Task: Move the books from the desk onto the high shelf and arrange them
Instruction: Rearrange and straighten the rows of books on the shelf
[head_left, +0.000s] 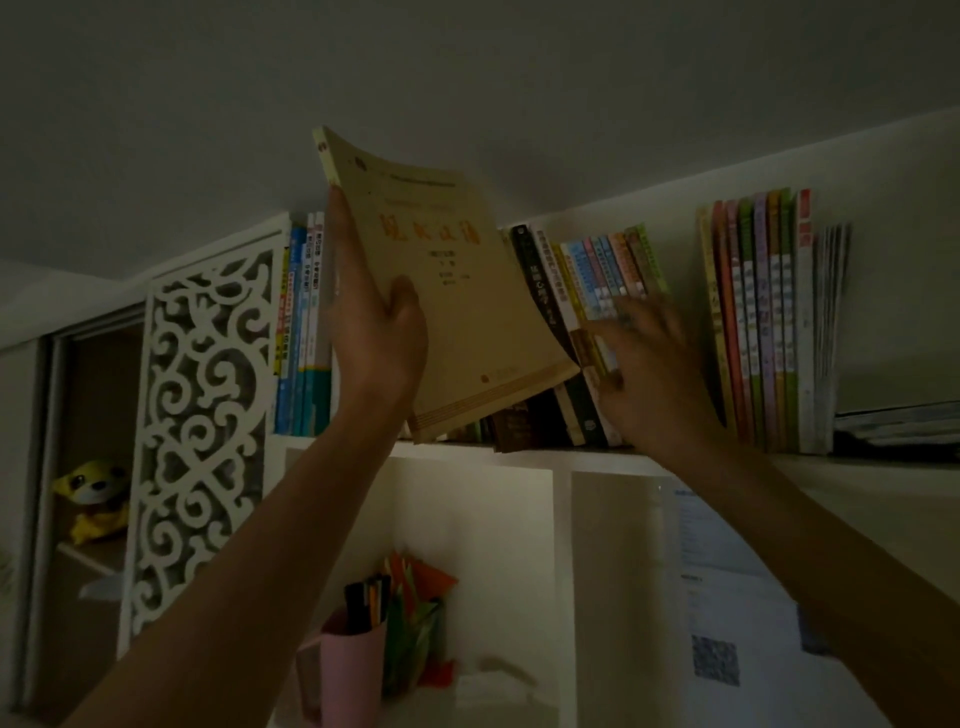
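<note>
Book (457, 291) in cream-yellow, tilted with its top leaning left, sits in the left hand (376, 332): the thumb lies on the front cover and the fingers (340, 228) run up the spine side. Its lower corner is down at the high shelf (519, 456), in front of dark leaning volumes. Just right of that thumb, the right hand (652, 374) has its fingers spread and straight against a leaning row of pastel-spined books (608, 270); it is motion-blurred. Left of the gripping fingers stand blue books (301, 332) beside a white carved panel (202, 426). Farther right of the spread fingers stands an upright colourful row (753, 322). Below the wrists, a pink pen cup (353, 665) stands in a lower compartment.
</note>
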